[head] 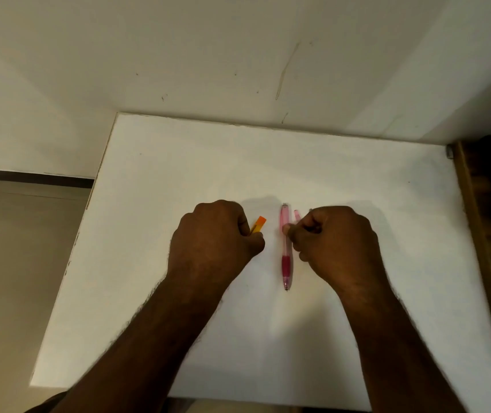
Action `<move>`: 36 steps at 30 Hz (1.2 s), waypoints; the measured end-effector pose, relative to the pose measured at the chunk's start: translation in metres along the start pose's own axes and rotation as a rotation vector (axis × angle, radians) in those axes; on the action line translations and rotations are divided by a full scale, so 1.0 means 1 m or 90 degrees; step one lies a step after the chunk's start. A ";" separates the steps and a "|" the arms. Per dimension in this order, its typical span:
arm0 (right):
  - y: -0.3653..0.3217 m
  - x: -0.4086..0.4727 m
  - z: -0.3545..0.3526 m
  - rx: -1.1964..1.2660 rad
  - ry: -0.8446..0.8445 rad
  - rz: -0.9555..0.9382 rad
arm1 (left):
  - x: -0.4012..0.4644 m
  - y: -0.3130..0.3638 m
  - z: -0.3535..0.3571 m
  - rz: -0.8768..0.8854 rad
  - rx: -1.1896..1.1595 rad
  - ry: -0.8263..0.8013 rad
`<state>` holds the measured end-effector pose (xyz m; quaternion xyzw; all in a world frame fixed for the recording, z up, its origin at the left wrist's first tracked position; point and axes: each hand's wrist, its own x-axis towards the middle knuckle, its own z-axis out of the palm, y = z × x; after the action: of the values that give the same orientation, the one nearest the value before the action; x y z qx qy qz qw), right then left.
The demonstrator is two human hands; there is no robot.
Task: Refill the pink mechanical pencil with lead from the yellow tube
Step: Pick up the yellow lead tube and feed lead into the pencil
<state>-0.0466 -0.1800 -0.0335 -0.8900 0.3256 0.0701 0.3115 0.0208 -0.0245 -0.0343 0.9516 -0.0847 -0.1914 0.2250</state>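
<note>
**Tube in left hand, pencil on table**

Left hand [214, 236] fist closed around tube [258, 224]; orange end protrudes. Pencil [286, 248] lies on table [178, 162], tip toward person. Right hand [333, 242] fingers curled together at barrel; grip on it unclear. Small pink piece [297, 216] just beside. Step: likely opening up. Next: extract lead, needs fine pinch.

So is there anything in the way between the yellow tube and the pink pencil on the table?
Nothing visible. The yellow tube with its orange end sticks out of the closed left hand. Only bare white table shows between it and the pink mechanical pencil. The right hand touches the pencil from the other side.
</note>
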 end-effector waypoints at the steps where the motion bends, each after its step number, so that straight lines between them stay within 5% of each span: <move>1: 0.000 0.000 -0.001 0.029 0.022 -0.007 | -0.001 0.000 0.000 0.018 -0.009 0.018; 7: -0.007 0.000 -0.002 0.367 -0.016 0.011 | -0.001 0.002 0.000 0.133 -0.059 0.086; 21: -0.013 0.002 0.001 0.468 0.055 0.018 | -0.001 -0.001 -0.005 0.197 -0.089 0.091; 36: -0.021 -0.011 0.024 -0.008 0.021 -0.174 | 0.004 -0.006 -0.010 0.159 -0.111 0.125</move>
<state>-0.0397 -0.1470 -0.0384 -0.9291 0.2057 0.0141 0.3069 0.0293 -0.0167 -0.0299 0.9247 -0.1633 -0.0750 0.3358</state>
